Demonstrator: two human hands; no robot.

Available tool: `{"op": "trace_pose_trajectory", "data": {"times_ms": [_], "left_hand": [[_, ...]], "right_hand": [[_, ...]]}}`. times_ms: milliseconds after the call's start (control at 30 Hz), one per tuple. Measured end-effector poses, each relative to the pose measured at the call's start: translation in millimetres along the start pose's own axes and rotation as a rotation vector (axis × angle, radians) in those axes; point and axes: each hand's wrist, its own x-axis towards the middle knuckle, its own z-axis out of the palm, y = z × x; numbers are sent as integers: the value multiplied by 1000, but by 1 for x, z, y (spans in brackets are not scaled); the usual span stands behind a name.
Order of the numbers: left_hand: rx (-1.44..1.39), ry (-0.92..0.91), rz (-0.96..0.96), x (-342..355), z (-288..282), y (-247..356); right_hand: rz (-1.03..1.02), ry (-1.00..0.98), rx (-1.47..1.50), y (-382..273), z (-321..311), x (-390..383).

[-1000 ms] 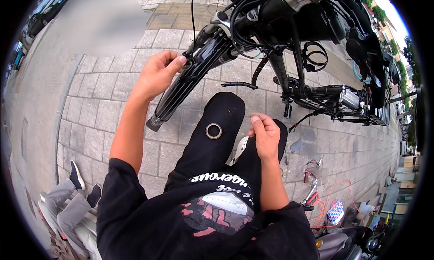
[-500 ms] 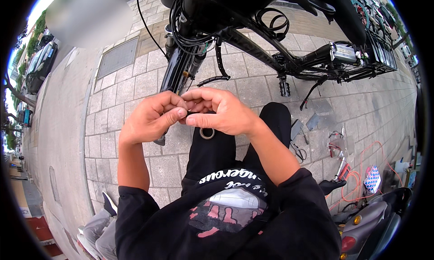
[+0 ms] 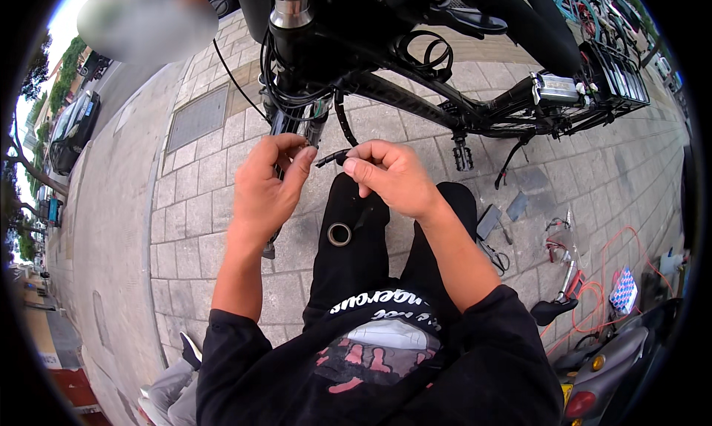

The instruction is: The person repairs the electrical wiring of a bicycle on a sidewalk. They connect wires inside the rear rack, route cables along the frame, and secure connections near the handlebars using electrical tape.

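My right hand (image 3: 393,177) pinches a black cable (image 3: 331,159) between thumb and fingers. A short dark stretch of it sticks out to the left, and the rest runs up toward the bicycle. My left hand (image 3: 268,185) is a little apart from that end, its thumb and forefinger drawn together in a pinch. Whatever lies between those fingertips is too small to make out. A roll of black tape (image 3: 339,235) with a pale inner ring rests on my left thigh, below both hands. The black bicycle (image 3: 415,92) stands just beyond them, cables bundled at its front.
Paving slabs (image 3: 193,240) surround me. To the right lie a flat grey piece (image 3: 489,222), scissors (image 3: 498,261), a seat post with saddle (image 3: 555,309) and an orange cord (image 3: 586,307). A scooter (image 3: 615,367) stands lower right; another person's leg (image 3: 172,385) shows lower left.
My hands, together before, have come apart: the left moved up, and the right now shows the black cable in its pinch. The view has shifted slightly; the tape roll shows more fully on my thigh.
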Motion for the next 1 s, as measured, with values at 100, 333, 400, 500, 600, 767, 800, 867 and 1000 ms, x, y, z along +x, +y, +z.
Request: {"op": "trace_pose_trajectory", "data": {"times_ms": [100, 333, 400, 500, 600, 767, 800, 867, 1000], "left_hand": [[277, 180, 279, 19, 19, 1], [503, 250, 304, 36, 41, 5], [558, 230, 292, 40, 40, 6], [611, 188, 254, 42, 41, 11], [639, 180, 262, 44, 43, 11], [647, 209, 355, 50, 45, 4], [647, 218, 378, 52, 45, 4], [593, 231, 392, 54, 45, 3], [448, 231, 356, 50, 41, -4]], "right_hand": [[-26, 11, 73, -13, -12, 17], [-20, -151, -11, 1, -17, 44], [-56, -141, -75, 12, -17, 51], [-208, 18, -92, 24, -15, 51], [-206, 14, 90, 28, -18, 54], [-258, -83, 124, 16, -26, 63], [-262, -85, 122, 12, -27, 64], [-206, -81, 96, 8, -31, 67], [-64, -133, 24, -17, -37, 65]]}}
